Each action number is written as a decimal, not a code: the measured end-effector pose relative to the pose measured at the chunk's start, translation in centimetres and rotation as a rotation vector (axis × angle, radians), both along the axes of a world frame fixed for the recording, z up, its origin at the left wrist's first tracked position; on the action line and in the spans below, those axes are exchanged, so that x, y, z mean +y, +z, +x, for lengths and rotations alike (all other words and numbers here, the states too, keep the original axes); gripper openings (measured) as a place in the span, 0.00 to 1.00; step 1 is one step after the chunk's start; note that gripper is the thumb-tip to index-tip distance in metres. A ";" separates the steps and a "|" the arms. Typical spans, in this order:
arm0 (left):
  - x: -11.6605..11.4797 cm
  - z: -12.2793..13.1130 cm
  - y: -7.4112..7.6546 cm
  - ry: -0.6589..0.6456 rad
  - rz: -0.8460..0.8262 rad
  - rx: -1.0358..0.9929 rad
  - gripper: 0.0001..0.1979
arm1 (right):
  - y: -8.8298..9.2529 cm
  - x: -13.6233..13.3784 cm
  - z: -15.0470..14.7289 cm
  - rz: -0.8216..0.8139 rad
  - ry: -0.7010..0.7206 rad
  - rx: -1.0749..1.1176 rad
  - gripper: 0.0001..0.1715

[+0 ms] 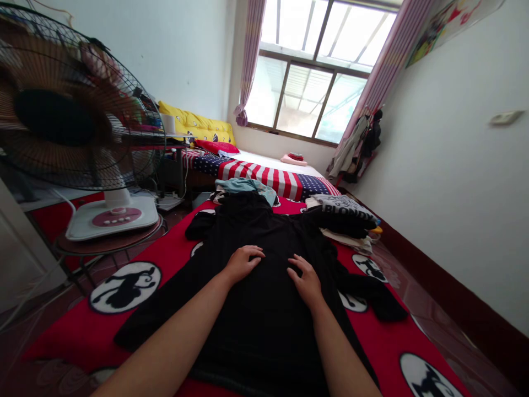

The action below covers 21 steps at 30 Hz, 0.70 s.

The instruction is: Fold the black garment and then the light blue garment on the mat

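While a red blanket [61,336] spreads underneath, the black garment [264,309] lies lengthwise, running forward from the body. Folded clothes [346,220] sit beyond, rightward; light-blue cloth [250,185] lies by its far end. The left hand [243,263] and right hand [306,280], equally near, rest on its middle, fingers loosely parted.

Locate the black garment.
In the head view, the black garment lies spread mid-frame on the red blanket, left hand and right hand over it.

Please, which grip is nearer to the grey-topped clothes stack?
Right. The right grip is over the black garment, left of the clothes stack and nearer the camera; the left grip is farther left.
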<state>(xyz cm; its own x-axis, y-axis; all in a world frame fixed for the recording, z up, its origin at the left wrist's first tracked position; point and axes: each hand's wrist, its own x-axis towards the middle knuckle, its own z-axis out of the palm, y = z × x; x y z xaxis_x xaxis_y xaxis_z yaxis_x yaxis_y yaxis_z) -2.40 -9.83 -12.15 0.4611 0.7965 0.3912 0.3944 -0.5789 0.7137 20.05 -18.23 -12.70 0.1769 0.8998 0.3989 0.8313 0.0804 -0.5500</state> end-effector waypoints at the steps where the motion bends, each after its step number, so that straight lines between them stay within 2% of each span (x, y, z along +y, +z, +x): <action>1: 0.0 0.0 0.0 0.001 0.001 0.001 0.11 | 0.0 0.0 0.0 0.002 0.000 0.003 0.18; 21: 0.0 0.0 0.1 -0.005 -0.005 0.000 0.11 | 0.0 0.0 0.1 -0.013 0.000 0.003 0.19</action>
<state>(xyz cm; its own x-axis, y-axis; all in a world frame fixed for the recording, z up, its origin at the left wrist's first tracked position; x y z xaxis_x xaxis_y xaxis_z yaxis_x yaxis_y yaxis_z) -2.37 -9.87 -12.07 0.4647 0.7963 0.3873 0.3915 -0.5771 0.7167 20.10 -18.25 -12.70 0.1776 0.9048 0.3871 0.8298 0.0738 -0.5532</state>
